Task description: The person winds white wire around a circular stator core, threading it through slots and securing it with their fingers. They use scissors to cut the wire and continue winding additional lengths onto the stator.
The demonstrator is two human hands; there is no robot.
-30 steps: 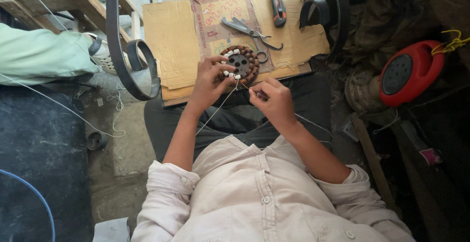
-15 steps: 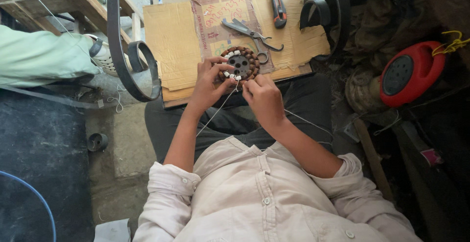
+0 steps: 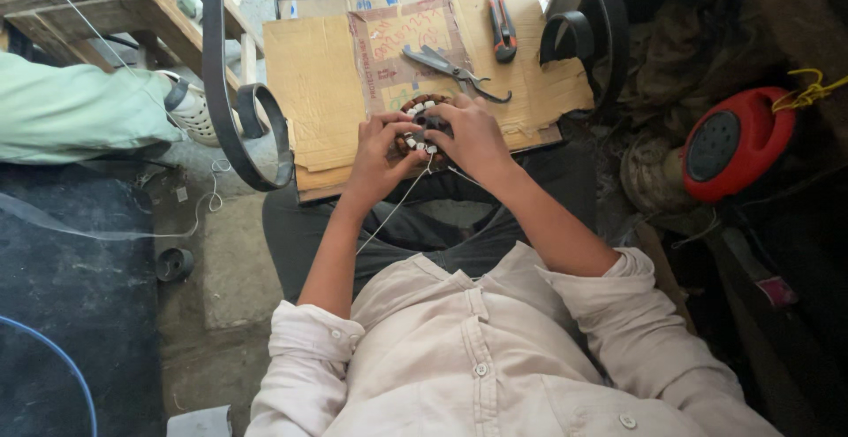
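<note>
Left hand (image 3: 382, 150) — curled round the near-left rim of the round wound coil core (image 3: 422, 106), steadying it. Right hand (image 3: 473, 132) — cupped over its right side, fingers pinching at the windings. Thin wire (image 3: 393, 212) trails near, toward the lap. Core rests on cardboard sheet (image 3: 318, 83). Farther: scissors (image 3: 450, 68), red-handled pliers (image 3: 502, 26) — within reach. Far right, red reel (image 3: 733, 141).

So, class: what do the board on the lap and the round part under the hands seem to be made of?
Board: brown cardboard, matte, with creases and torn edges. Round part: probably copper wire coils, reddish-brown, with white plastic-looking tips; both hands, left and right, cover much of it.
</note>
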